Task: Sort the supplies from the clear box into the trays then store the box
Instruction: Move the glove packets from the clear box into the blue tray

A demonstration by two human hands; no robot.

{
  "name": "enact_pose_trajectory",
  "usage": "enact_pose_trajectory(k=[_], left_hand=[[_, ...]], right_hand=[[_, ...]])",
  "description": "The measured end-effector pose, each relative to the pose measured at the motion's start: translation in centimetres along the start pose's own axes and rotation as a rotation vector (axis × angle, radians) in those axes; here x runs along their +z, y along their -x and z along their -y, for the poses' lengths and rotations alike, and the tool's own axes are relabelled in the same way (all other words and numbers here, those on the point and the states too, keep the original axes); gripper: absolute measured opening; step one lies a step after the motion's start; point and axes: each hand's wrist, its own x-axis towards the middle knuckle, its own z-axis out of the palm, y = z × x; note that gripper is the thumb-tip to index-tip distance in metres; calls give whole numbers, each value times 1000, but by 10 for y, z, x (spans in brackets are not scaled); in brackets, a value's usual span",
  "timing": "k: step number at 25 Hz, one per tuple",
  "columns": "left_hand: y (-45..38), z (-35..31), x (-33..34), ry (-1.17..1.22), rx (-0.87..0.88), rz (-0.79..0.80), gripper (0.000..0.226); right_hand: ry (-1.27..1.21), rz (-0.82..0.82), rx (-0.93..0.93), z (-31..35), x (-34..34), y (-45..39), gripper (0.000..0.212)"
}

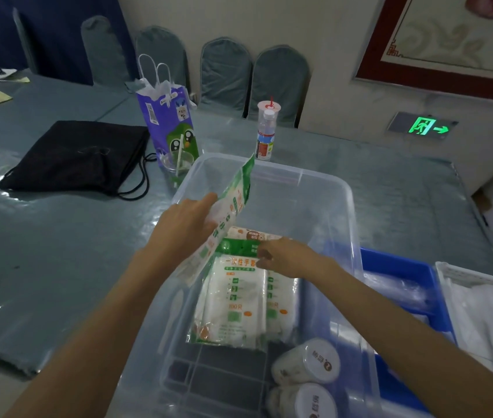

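The clear plastic box [323,188] stands on the table in front of me. Inside lie green-and-white glove packets [233,303] and two lidded cups [308,365] at the near right corner. My left hand [185,224] holds one glove packet [233,203] tilted up on edge above the box's left side. My right hand [284,256] pinches the top edge of the flat glove packets in the box. A blue tray [405,267] sits right of the box, and a white tray [480,297] beyond it.
A black drawstring bag [79,155] lies at the left on the grey table. Behind the box stand a purple paper bag [168,122], a small clear cup [177,164] and a water bottle [266,134]. Covered chairs [224,73] line the wall.
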Motion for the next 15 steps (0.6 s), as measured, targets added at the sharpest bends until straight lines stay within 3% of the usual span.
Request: enact_pose_trajectory(k=[7, 11, 15], left_hand=[[-2, 15, 2, 26, 4, 28, 26], [-1, 15, 5, -36, 19, 50, 24], [0, 12, 4, -20, 19, 37, 22]], right_hand=[[-238, 95, 226, 2, 28, -7, 41], [-474, 200, 482, 4, 56, -12, 59], [-818, 134, 548, 5, 67, -16, 50]])
